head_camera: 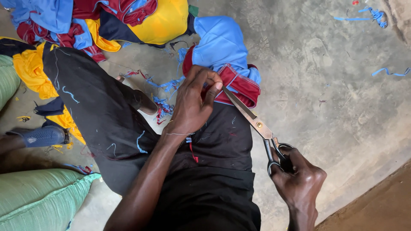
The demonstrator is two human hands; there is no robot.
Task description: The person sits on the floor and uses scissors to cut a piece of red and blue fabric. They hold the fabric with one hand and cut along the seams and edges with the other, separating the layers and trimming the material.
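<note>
Concrete floor (342, 94) below; left hand (192, 102) pinches red-blue garment (231, 64), right hand (299, 179) grips scissors (252, 119).

Blue-and-maroon garment (231, 64), green sacks (38, 196)

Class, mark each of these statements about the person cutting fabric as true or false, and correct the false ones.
1. The right hand holds the scissors by the handles. True.
2. The left hand is resting flat on the concrete floor. False: it pinches the blue and maroon garment on the person's knee.
3. The scissor blades point toward the left hand. True.
4. The floor is free of scraps. False: blue fabric strips lie on it.
5. A green woven sack lies at the lower left. True.
</note>
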